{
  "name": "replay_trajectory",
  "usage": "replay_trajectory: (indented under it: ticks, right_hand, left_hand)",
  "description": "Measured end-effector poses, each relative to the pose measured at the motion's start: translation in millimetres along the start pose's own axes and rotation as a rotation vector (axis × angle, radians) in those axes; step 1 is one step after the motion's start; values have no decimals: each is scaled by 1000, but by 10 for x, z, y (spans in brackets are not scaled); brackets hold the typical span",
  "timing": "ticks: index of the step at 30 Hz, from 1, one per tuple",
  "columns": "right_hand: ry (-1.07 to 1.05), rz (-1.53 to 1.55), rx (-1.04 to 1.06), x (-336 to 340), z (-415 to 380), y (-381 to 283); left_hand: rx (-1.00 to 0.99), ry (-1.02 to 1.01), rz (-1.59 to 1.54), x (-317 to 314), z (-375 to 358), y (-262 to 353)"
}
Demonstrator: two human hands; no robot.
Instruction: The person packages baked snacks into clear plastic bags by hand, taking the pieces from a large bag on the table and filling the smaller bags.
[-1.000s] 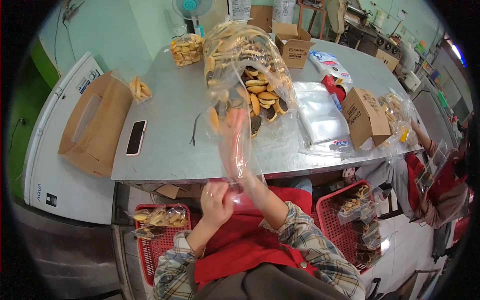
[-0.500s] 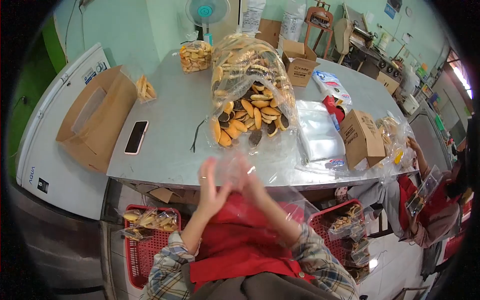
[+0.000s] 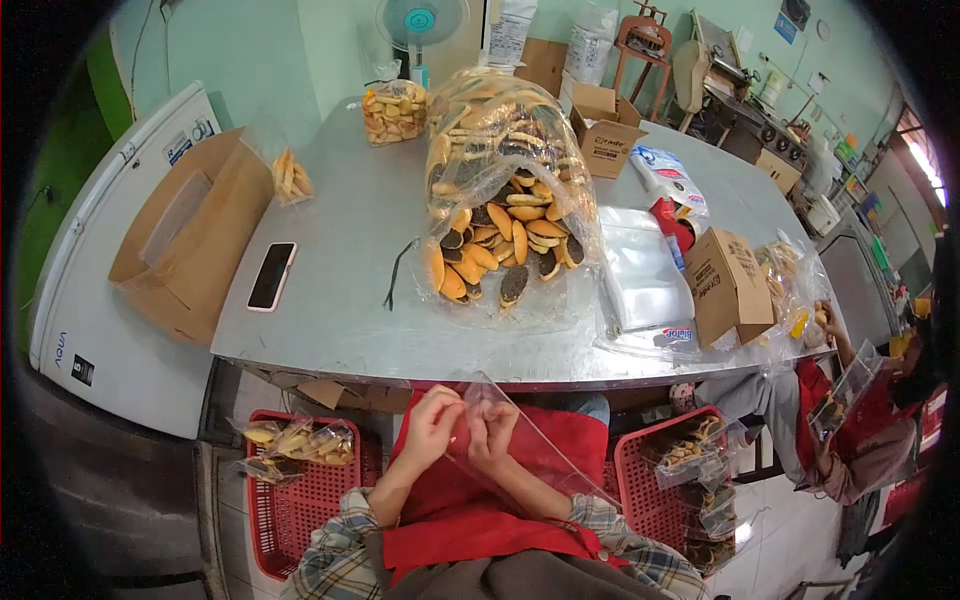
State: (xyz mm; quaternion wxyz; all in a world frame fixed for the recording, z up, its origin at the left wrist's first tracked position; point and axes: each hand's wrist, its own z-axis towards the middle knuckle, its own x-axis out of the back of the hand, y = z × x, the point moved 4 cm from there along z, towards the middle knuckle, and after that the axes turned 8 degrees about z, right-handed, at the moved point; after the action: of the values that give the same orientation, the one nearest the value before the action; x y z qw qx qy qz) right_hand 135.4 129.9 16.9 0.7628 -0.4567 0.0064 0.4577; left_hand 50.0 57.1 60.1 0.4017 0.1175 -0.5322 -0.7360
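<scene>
My left hand (image 3: 430, 428) and my right hand (image 3: 492, 432) are close together in front of my red apron, just below the table's near edge. Fingers of both pinch the top of an empty clear plastic bag (image 3: 545, 447), which trails down to the right across the apron. Beyond them on the table, a large clear sack (image 3: 510, 115) lies with its mouth facing me. Small oval breads (image 3: 478, 255), some with dark chocolate-like topping, fill the sack and spill toward its mouth.
A phone (image 3: 272, 277) and a cardboard box (image 3: 190, 235) are at left. A stack of clear bags (image 3: 640, 270) and a small carton (image 3: 730, 285) are at right. Red baskets (image 3: 262, 520) (image 3: 640, 480) with packed breads flank me. Another person (image 3: 860, 430) works at right.
Both hands have come down from over the table edge to my apron. Blurred by motion before, they now pinch the plastic bag, whose edge stretches to the right.
</scene>
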Motion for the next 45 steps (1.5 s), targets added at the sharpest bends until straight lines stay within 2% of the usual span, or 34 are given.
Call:
replay_trajectory:
  ticks: [1, 2, 5, 6, 9, 11, 12, 15, 18, 21, 22, 25, 27, 29, 30, 33, 35, 39, 44, 45]
  right_hand:
    - [-49, -4, 67, 19, 38, -39]
    - [-104, -207, 62, 46, 95, -54]
    - [-271, -811, 40, 73, 359, -151]
    - [-143, -645, -87, 38, 420, -102]
    - [-231, -786, 96, -154, 796, -156]
    - [-334, -995, 208, -464, 978, -284]
    - [-386, -1098, 266, -568, 1033, -315]
    - [-455, -795, 379, -525, 1112, -144]
    - [-182, -433, 58, -330, 1019, 123]
    - [187, -92, -580, -88, 855, 281]
    - [290, 115, -520, -107, 773, 286]
    - [475, -29, -510, 4, 702, 299]
    - [391, -159, -481, 59, 650, 378]
    - [349, -252, -446, 11, 565, 405]
    - [294, -300, -435, -52, 471, 392]
    - [214, -224, -446, -144, 423, 374]
    - [97, -362, -372, -119, 412, 414]
    - [63, -400, -356, -164, 442, 393]
    - [128, -208, -574, -95, 302, 544]
    - [203, -127, -533, -158, 364, 437]
  left_hand:
    - [-6, 33, -48, 57, 0, -19]
    - [70, 42, -133, 130, -15, -50]
    - [90, -33, -163, 154, 94, -11]
    - [1, -7, 13, 170, 78, -134]
    - [318, 317, -530, -152, 54, 58]
    - [274, 258, -473, -491, -68, 40]
    - [315, 269, -619, -496, -37, 78]
    - [283, 189, -735, -470, 21, -37]
    - [363, 50, -740, -537, -50, -32]
    - [458, -30, -702, -589, -123, -114]
    - [471, -24, -699, -608, -148, -128]
    - [485, -41, -702, -678, -226, -184]
    - [448, -109, -709, -678, -229, -336]
    - [561, 68, -723, -563, -94, -527]
    - [572, 128, -849, -471, 33, -414]
    - [608, 278, -707, -449, 129, -238]
    - [570, 278, -748, -457, 69, -366]
    - [549, 305, -691, -455, 49, -364]
    - [558, 261, -803, -514, -28, -405]
    - [602, 262, -808, -513, -21, -344]
